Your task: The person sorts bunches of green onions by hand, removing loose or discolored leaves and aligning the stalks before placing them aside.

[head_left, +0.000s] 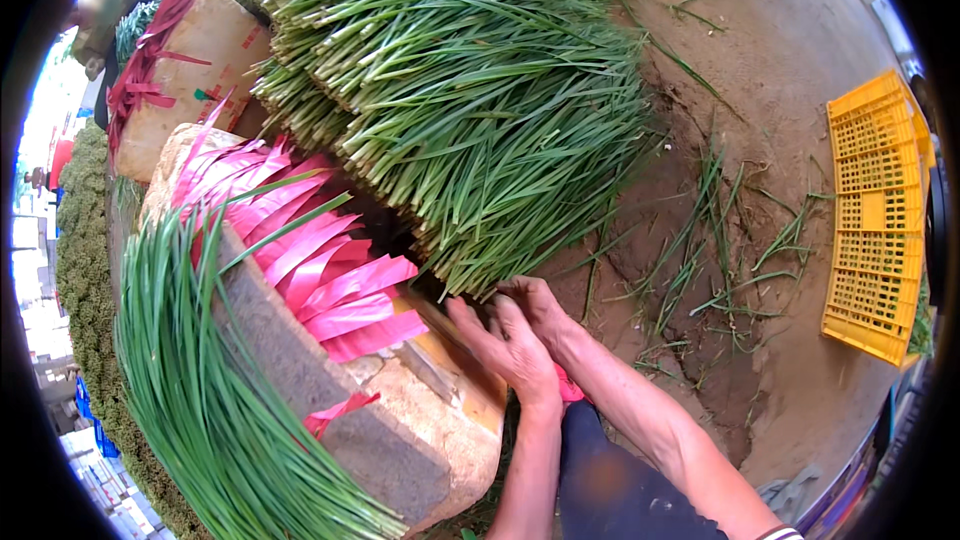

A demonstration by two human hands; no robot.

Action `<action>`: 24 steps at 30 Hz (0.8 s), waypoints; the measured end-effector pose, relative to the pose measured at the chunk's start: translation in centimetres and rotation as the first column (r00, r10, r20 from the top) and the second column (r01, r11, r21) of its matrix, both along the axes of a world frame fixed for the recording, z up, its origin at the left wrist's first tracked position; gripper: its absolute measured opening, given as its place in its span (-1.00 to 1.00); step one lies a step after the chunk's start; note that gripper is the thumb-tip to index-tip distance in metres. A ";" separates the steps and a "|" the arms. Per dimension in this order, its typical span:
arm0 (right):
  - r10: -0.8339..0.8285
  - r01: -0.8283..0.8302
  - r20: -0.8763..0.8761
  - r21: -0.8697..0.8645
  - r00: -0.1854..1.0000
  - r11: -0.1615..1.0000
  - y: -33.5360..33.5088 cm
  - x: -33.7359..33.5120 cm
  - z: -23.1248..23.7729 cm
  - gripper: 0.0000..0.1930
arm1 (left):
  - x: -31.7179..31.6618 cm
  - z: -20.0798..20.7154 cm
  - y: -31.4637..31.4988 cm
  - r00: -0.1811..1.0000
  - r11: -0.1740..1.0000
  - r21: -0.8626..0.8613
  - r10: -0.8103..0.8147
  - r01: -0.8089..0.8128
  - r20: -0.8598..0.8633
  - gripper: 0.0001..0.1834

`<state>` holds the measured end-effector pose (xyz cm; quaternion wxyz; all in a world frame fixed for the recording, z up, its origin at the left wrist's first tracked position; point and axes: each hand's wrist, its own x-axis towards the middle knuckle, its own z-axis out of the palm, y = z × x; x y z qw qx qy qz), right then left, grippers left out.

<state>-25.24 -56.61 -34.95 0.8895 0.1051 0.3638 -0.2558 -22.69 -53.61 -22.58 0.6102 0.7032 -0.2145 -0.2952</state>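
Both hands, left hand (508, 342) and right hand (532, 302), fingers curled, grip the leaf tips of the large heap of green chives (470, 110) on the dirt ground (800, 60); pink ties (320, 270) on the block (400, 430) lie unused, most bundling seemingly remaining.

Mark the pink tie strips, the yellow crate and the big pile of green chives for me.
pink tie strips (320, 275), head view, on the middle of the fanned strips.
yellow crate (875, 220), head view, on its latticed side.
pile of green chives (470, 100), head view, on the middle of the stacked leaves.
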 end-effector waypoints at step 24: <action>-0.090 -0.057 -0.516 -0.263 0.852 0.963 -0.3 -8.7 7.0 -0.57 | -2.5 -4.2 5.2 0.987 0.962 0.221 -0.161 0.158 -0.003 -0.75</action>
